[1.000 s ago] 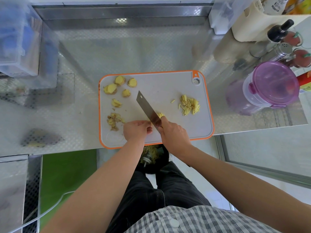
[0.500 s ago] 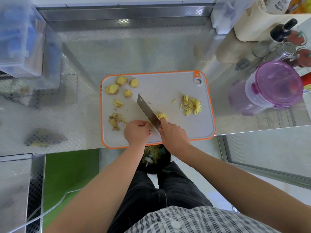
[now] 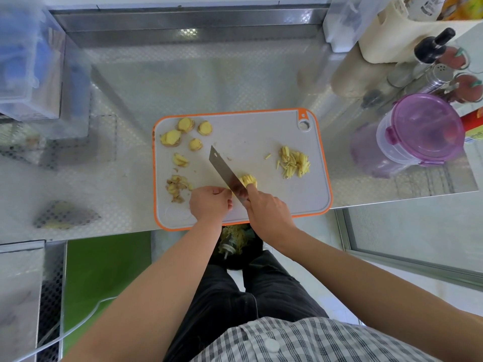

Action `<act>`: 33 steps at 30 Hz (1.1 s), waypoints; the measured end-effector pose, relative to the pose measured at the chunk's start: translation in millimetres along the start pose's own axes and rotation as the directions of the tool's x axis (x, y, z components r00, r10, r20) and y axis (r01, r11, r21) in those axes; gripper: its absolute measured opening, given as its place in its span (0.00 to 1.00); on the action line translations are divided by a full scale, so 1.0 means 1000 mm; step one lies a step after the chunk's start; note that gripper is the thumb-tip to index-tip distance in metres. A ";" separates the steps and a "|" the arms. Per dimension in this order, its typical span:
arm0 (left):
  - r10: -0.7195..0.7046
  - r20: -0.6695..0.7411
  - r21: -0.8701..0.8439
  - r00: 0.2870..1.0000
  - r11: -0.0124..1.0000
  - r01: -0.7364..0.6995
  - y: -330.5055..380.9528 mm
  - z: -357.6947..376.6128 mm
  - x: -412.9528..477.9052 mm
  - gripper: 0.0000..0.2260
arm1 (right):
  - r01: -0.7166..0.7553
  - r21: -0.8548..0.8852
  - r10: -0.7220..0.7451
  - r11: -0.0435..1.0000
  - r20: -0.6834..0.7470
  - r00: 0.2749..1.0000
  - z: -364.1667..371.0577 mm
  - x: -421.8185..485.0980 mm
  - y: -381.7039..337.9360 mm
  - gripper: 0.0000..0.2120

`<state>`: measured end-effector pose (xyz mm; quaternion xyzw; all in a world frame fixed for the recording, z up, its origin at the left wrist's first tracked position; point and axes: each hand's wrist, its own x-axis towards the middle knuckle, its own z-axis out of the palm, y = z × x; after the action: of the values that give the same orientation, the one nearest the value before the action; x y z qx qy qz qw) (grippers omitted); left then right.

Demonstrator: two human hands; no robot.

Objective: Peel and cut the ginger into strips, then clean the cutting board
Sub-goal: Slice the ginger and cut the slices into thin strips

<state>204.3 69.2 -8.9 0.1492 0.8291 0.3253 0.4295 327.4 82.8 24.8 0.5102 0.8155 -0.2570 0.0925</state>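
Operator: Status of the strip-cutting step?

Inspector: Right hand (image 3: 269, 212) grips the handle of the rectangular steel cleaver (image 3: 226, 171), forefinger laid along the blade's side. The blade is down on the grey plastic cutting board with the orange rim (image 3: 261, 137). Left hand (image 3: 209, 205) sits just beside the blade, fingers curled under, knuckles toward the steel. The ginger stack it appears to pin is hidden beneath those fingers.

Operator: Change over the last second?

Inspector: Small. The blade holds the same diagonal line, and the heap of fresh yellow strips (image 3: 248, 181) touching its right face has grown slightly. The left hand has barely shifted. Judgement: cutting advances stroke by stroke through one stack.

Operator: Remaining work?

Inspector: Considerable. Finished ginger strips (image 3: 294, 163) lie piled at the board's right side, well apart from the blade. Peeled round ginger slices (image 3: 185, 125) wait uncut at the far left corner, with brown peel scraps (image 3: 176, 189) near the left edge. Board cleaning has not begun.
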 end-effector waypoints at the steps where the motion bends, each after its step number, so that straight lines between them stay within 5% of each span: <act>1: 0.001 0.002 -0.008 1.000 1.000 -0.001 -0.001 0.001 0.001 0.17 | -0.004 -0.008 0.004 1.000 0.004 1.000 0.001 0.000 0.000 0.07; 17: 0.018 0.031 0.007 0.999 1.000 -0.018 0.000 0.001 0.003 0.11 | -0.020 -0.077 0.020 0.997 0.005 1.000 0.014 0.009 -0.008 0.09; 24: 0.015 0.014 0.007 1.000 1.000 -0.015 0.001 0.002 0.001 0.11 | -0.087 0.191 0.104 0.978 -0.077 0.992 0.005 0.009 0.008 0.07; 33: 0.124 -0.088 0.165 0.988 0.980 -0.109 -0.005 -0.005 0.005 0.13 | 0.013 0.145 -0.017 0.989 0.029 0.999 0.006 -0.003 -0.003 0.05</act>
<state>197.4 66.1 -13.5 0.2155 0.8624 0.2892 0.3552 324.9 76.3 21.6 0.5055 0.7971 -0.3239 0.0653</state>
